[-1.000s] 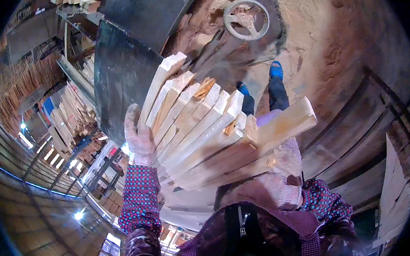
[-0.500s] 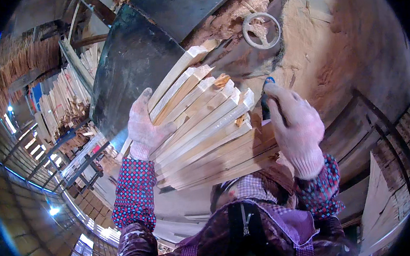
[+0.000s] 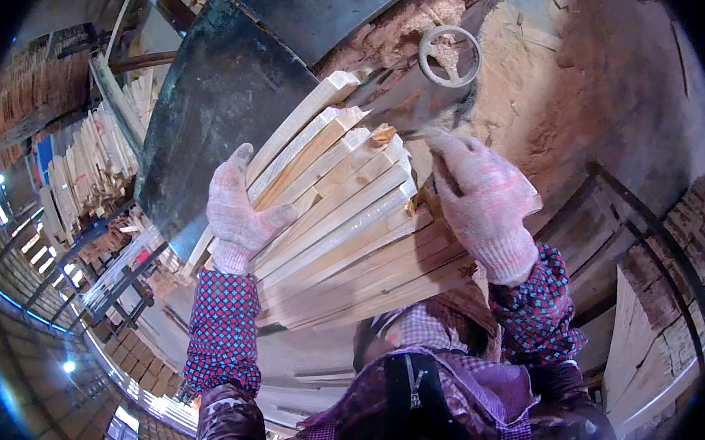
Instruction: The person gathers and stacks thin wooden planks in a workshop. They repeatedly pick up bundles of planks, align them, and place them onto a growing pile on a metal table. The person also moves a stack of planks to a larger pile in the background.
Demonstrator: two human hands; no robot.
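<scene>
A bundle of several pale wooden slats (image 3: 344, 212) lies across my arms, its cut ends pointing up and away. My left hand (image 3: 237, 212), in a pale knit glove, presses flat against the bundle's left side with the thumb across a slat. My right hand (image 3: 482, 203), gloved the same, rests over the right end of the bundle with its fingers curled on the slats. Both sleeves are red and blue checked.
A dark metal machine panel (image 3: 222, 106) stands right behind the bundle, with a round handwheel (image 3: 449, 56) and sawdust heaps beside it. Stacks of cut wood (image 3: 95, 164) fill the left. Boards (image 3: 647, 346) lean at the lower right.
My right hand came up from under the bundle and settled on top of its right end. The slats were drawn together, and the view shifted slightly toward the machine.
</scene>
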